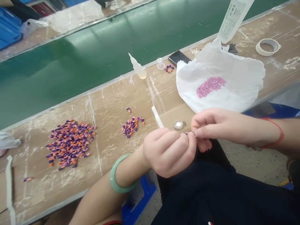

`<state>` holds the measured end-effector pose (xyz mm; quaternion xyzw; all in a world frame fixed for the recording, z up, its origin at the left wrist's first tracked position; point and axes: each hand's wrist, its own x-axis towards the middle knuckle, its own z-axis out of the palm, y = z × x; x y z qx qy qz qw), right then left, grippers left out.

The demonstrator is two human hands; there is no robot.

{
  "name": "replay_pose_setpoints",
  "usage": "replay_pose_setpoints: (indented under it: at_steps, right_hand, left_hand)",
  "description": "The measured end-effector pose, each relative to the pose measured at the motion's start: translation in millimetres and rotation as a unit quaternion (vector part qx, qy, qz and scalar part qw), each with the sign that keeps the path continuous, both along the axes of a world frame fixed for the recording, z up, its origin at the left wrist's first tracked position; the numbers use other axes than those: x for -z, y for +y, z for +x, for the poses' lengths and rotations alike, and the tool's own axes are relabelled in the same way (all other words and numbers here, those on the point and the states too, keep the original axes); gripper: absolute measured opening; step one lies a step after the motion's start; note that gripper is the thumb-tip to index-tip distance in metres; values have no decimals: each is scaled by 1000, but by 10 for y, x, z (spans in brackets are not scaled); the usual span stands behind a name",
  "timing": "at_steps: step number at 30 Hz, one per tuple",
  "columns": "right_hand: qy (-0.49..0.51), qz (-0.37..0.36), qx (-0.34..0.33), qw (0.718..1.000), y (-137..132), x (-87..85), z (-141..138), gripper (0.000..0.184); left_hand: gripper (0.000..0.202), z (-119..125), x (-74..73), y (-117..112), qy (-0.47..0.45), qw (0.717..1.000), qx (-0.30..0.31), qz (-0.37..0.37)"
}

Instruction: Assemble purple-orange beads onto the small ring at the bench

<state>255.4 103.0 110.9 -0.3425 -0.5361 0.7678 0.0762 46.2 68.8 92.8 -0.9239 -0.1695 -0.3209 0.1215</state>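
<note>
My left hand (170,151), with a green bangle at the wrist, is closed in a pinch. A sliver of a small purple piece (186,133) shows at its fingertips; most of it is hidden. Thumb and forefinger of my right hand (211,126) pinch right against the left fingertips, and what they hold is too small to make out. Just beyond the hands lies a small round glue-like dish (179,125) with white in it. A little heap of purple and orange pieces (133,126) sits to the left, beside a white strip (157,117).
A larger pile of purple-orange pieces (69,143) covers the left. White paper (243,84) bears pink bits (211,86). Along the back edge stand a dropper bottle (138,67), a small clear cup (160,64), a ring of pieces (169,68) and a phone (179,57). Tape (267,47) lies right.
</note>
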Motion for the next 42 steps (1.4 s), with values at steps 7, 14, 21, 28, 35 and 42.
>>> replay_pose_setpoints:
  at_steps: [7, 14, 21, 28, 35, 42]
  right_hand:
    - [-45, 59, 10, 997, -44, -11, -2, 6]
    - [-44, 395, -31, 917, -70, -5, 22, 13]
    - [-70, 650, -126, 746, 161, 286, -59, 16]
    - [-226, 668, -352, 615, 403, 397, -300, 15]
    - [-288, 653, -428, 555, 438, 255, -475, 16]
    - [-311, 641, -456, 533, 423, 245, -554, 16]
  left_hand:
    - [15, -20, 61, 4, -28, 996, 2, -86]
    - [19, -40, 265, -165, -203, 951, -102, -210]
    - [8, -247, 621, -510, -448, 724, -223, -475]
    - [18, -243, 919, -729, -536, 529, -186, -631]
    - [19, -206, 967, -749, -567, 499, -162, -635]
    - [12, -225, 987, -786, -586, 501, -132, -623]
